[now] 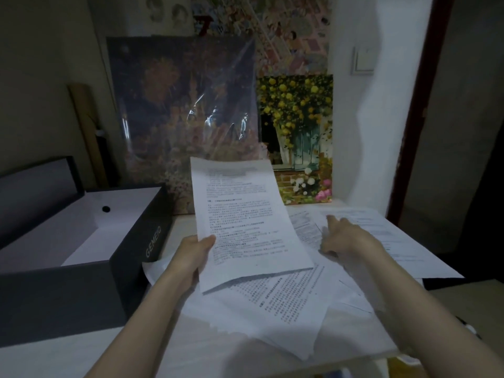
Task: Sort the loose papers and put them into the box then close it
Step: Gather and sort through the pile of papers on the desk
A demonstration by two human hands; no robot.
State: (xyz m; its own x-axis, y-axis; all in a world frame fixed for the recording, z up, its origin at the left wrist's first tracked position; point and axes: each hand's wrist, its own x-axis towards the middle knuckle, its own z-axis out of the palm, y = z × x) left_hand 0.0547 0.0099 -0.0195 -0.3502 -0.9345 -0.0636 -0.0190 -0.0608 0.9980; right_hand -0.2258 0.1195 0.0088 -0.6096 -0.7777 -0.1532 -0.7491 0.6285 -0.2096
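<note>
**Mid-sort: one sheaf in hand, most papers not yet collected**

So, status. Your left hand (195, 251) pinches a sheaf of printed sheets (242, 222) at its left edge, thumb on top, the pages lifted and curling toward 12 o'clock. Your right hand (345, 236) lies flat on the loose papers (286, 301) at 2 o'clock from the sheaf, fingers fairly straight and spread, gripping nothing I can see; fingertip detail is blurred.

The box (136, 241) sits open at 9 o'clock, dark walls, pale interior, nothing visibly inside. Its lid (38, 186) stands up behind it at 10 o'clock. Papers fan across the table (169, 347) from 4 o'clock to 1 o'clock, overlapping at mixed angles, some hanging past the right edge.

Risks as I judge them:
- One-edge pinch on a floppy sheaf: pages can slip or fan apart if you swing it toward the box.
- Sliding the flat hand may push the overhanging sheets off the table at 3 o'clock.
- One sheet is tucked against the box's base at 8 o'clock from the sheaf; easy to miss or crease.
- Unsquared stack could catch on the box wall and bend.
- Dim light, so page order is hard to read.
</note>
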